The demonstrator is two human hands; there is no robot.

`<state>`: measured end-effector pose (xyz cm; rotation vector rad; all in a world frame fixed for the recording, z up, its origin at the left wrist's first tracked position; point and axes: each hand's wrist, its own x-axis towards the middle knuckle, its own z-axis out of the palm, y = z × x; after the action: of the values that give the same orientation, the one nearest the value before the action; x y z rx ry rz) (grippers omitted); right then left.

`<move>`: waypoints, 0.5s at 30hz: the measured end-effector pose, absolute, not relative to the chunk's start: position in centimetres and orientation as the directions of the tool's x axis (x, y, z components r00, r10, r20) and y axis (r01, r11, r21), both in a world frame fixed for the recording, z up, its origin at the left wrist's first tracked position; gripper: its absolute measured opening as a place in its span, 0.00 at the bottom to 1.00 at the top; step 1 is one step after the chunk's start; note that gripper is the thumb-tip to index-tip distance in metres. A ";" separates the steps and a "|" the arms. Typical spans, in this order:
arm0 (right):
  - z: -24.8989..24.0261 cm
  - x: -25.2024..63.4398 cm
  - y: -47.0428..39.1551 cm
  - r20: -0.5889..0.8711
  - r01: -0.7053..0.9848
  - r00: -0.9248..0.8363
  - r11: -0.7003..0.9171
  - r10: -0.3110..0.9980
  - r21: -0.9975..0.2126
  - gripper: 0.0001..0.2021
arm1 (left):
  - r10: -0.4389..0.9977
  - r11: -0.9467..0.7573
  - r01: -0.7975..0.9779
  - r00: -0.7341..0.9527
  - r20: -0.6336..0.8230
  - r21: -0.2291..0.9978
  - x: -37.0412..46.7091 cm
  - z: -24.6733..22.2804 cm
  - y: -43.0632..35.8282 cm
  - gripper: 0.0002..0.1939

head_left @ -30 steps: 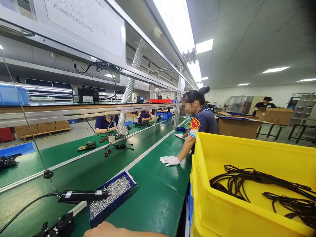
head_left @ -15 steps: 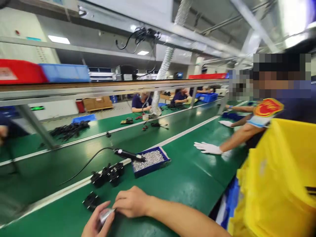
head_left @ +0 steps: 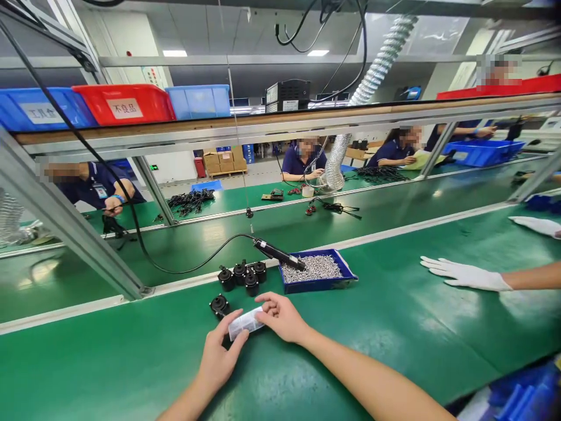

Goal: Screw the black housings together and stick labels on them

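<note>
Between my two hands is a whitish, shiny rectangular piece with faint lines across its face; its exact kind I cannot tell. My left hand (head_left: 221, 348) grips the left end of this piece (head_left: 243, 323) between thumb and fingers. At its right end, my right hand (head_left: 283, 317) has thumb and fingers closed on it. Just behind my left hand sits a black round part (head_left: 219, 305) on the green work surface. Farther back stands a group of several similar black parts (head_left: 251, 283). A black electric screwdriver (head_left: 278, 254) rests its tip end on a blue tray (head_left: 311, 286) of silver screws.
A co-worker's white-gloved hand (head_left: 467, 275) lies flat on the green surface at right. A metal post (head_left: 65, 222) slants up at left, with a black cable (head_left: 127, 199) hanging near it. Red and blue bins (head_left: 125, 105) stand on the shelf. Other people sit across the line.
My view has swung left, so the yellow bins at right are out of sight. More of the whitish piece now shows, held by both hands.
</note>
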<state>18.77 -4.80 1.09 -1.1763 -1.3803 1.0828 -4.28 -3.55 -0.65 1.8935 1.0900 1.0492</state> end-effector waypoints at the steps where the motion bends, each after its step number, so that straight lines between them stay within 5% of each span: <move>1: 1.0 18.7 -4.8 0.148 0.114 -0.055 0.153 0.988 -0.982 0.18 | 0.909 -0.375 0.320 0.312 0.277 0.870 -4.2 -0.6 -3.6 0.26; 6: 1.3 18.6 -5.3 0.279 0.276 -0.074 0.288 0.958 -0.917 0.10 | 0.905 -0.328 0.197 0.345 0.248 0.924 -3.9 -0.7 -3.4 0.25; 15: 1.3 17.7 -6.3 0.431 0.460 -0.063 0.409 0.900 -0.788 0.12 | 0.915 -0.250 0.069 0.344 0.212 0.966 -3.5 -0.8 -3.9 0.26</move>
<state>17.69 -6.30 1.32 -1.2023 -1.6904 0.5647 -3.46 -3.88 -0.75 1.6067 0.9066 1.0584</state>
